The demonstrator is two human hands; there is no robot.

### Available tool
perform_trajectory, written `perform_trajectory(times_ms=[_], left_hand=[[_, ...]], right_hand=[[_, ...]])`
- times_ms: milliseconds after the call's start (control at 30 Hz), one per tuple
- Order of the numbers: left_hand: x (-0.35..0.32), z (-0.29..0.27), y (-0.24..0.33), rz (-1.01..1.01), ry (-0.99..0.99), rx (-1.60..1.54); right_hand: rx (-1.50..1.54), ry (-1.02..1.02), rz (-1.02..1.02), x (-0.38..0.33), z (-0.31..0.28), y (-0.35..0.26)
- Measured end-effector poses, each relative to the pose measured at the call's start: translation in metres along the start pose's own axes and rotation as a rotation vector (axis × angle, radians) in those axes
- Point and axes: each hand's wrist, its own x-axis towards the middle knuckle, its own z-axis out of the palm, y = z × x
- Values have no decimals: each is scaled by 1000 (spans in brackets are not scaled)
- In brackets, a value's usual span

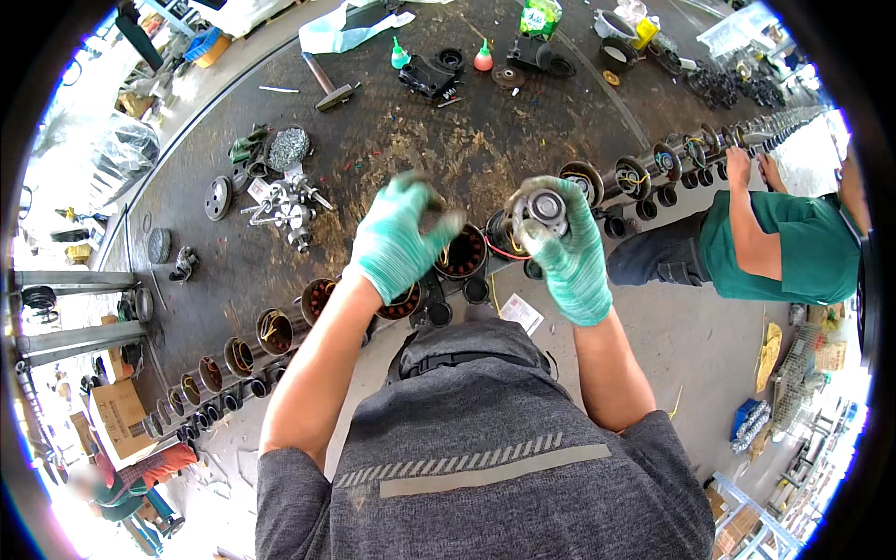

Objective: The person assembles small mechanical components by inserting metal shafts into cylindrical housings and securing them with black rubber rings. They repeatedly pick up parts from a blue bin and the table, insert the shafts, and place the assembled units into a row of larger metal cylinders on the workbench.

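We see hammer (pixel 321 78) beyond the grip, leftward | green packet (pixel 540 18) straight beyond it | cardboard box (pixel 118 416) far left, nearer us

The dark, scuffed worktop (pixel 392 126) carries, reckoned from its middle, a hammer (pixel 334 95) at ten o'clock, a black housing (pixel 427 80) at twelve, a green-tipped red bottle (pixel 483 61) at one, a heap of dark parts (pixel 714 89) towards three, and a cluster of silvery metal parts (pixel 297 213) at eight, a grey disc (pixel 217 198) just beyond it
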Motion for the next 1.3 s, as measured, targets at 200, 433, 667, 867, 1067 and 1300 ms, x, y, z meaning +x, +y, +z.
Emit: perform_trajectory(times_ms=[200, 433, 667, 867, 1067, 1300], left_hand=[[-38, 59, -13, -209, -278, 421], [-44, 80, -32, -238, -177, 208], [-65, 62, -52, -149, -51, 103], [-67, 68, -59, -122, -39, 52], [-71, 72, -63, -93, 14, 12], [-69, 72, -64, -69, 25, 0]], right_hand=[[-252, -138, -164, -2, -4, 2], [-388, -141, -60, 0, 5, 23], [-475, -199, 53, 1, 11, 71], [-757, -237, 64, 2, 13, 108], [-664, -207, 64, 2, 13, 125], [-596, -190, 142, 0, 2, 141]])
